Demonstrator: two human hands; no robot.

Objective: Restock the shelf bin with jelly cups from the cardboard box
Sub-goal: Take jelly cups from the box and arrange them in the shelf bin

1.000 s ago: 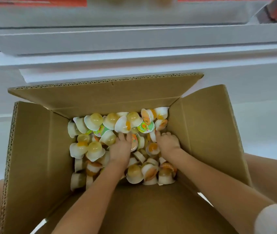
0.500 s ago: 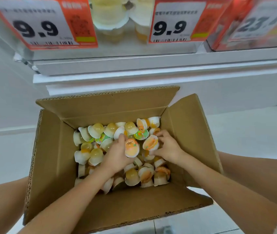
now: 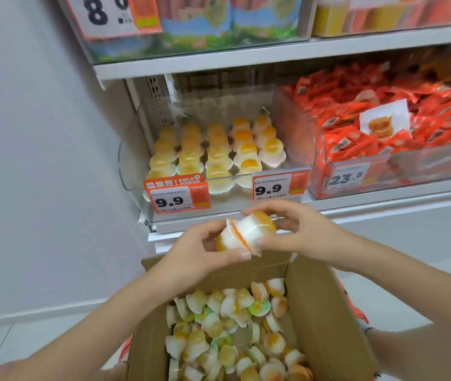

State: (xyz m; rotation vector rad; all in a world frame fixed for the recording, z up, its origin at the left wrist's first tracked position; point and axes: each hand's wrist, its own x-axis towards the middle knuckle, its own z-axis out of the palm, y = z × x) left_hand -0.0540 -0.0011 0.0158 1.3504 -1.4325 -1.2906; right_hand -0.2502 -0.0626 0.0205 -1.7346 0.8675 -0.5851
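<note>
jelly cups in hand: two jelly cups (image 3: 246, 234) pressed lid to lid, up in the air between box and bin
left hand: left hand (image 3: 199, 250) curls thumb and fingers round the lower-left cup
right hand: right hand (image 3: 298, 232) pinches the upper-right cup, fingers arched over it
shelf bin: clear shelf bin (image 3: 130, 171) just above, cups in rows, front lip behind price tags (image 3: 176, 198), open room at the back
cardboard box: cardboard box (image 3: 326, 306) below, flaps up, loose cups inside
neighbour: red packets (image 3: 370, 119) fill the right-hand bin
</note>
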